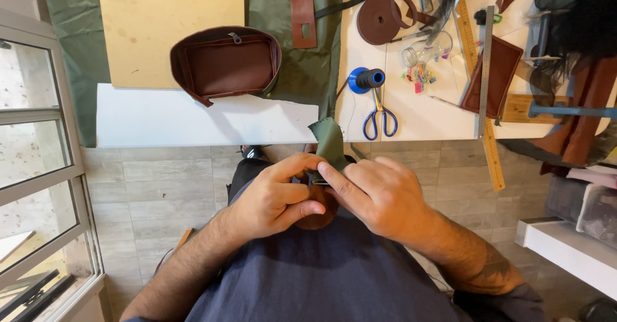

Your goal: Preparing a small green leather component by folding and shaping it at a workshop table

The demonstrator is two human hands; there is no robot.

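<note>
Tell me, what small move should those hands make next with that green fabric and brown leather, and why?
Probably press the fold flat. Both the left hand and right hand pinch the green fabric scrap against a small brown leather piece over the lap, and the scrap's upper end stands loose and uncreased. The blue-handled scissors lie untouched on the table, so cutting seems less likely.

Green fabric scrap (330, 143), brown leather pouch (225, 62), blue-handled scissors (380, 120).
</note>
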